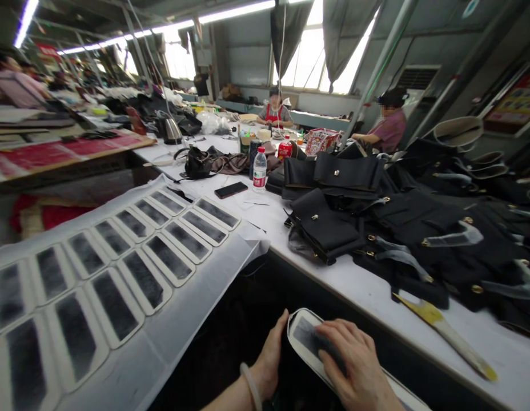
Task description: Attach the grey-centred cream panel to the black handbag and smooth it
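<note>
A long rounded panel (305, 337), pale at the rim with a dark patch in its middle, is held in the lower centre, over a dark gap between two tables. My left hand (269, 357), with a pale bracelet at the wrist, supports its left end at the edge. Across the panel's top lies my right hand (354, 359), fingers bent over the dark patch, thumb lower down. Similar panels (113, 302) lie in two rows on the sheet-covered table (162, 348) at the left.
Black bags (333, 222) are heaped on the white table (354, 285) at right, beside a yellow-stained brush or spatula (449, 337). A water bottle (259, 169) and a phone (231, 190) stand and lie farther back. Several people sit in the background.
</note>
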Motion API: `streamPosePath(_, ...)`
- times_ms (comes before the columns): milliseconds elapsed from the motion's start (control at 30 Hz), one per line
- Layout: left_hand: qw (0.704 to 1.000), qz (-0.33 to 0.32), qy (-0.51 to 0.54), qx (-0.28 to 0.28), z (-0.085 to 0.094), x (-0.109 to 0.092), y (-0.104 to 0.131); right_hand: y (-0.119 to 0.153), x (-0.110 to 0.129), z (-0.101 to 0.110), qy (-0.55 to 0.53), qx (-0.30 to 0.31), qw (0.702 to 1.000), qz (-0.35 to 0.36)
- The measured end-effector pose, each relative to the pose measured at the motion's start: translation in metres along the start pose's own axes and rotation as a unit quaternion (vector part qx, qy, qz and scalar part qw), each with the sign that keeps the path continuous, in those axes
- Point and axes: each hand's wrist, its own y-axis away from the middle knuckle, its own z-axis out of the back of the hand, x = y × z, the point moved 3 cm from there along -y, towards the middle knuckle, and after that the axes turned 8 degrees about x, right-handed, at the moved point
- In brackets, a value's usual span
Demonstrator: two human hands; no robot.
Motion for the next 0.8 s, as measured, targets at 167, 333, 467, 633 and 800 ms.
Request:
streamPosePath(167, 1.000, -0.012, 0.002, -0.006, -0.005, -0.003, -0.001, -0.002, 0.002, -0.013, 0.050, -0.020, 0.999, -0.005)
streamPosePath(333, 1.000, -0.027, 0.007, -0.009, -0.005, -0.002, -0.004, -0.001, 0.003, -0.020, 0.037, -0.003, 0.999, -0.014)
streamPosePath(467, 0.999, -0.029, 0.019, 0.001, -0.002, 0.000, -0.008, -0.003, 0.006, -0.016, 0.003, 0.008, 0.999, -0.040)
streamPosePath(633, 0.998, -0.021, 0.041, 0.033, -0.001, -0.002, -0.009, 0.001, -0.004, -0.014, -0.023, -0.048, 0.998, -0.035)
streamPosePath(800, 0.998, -0.023, 0.021, 0.063, 0.003, -0.004, -0.007, 0.004, -0.010, -0.012, 0.056, -0.092, 0.994, 0.010)
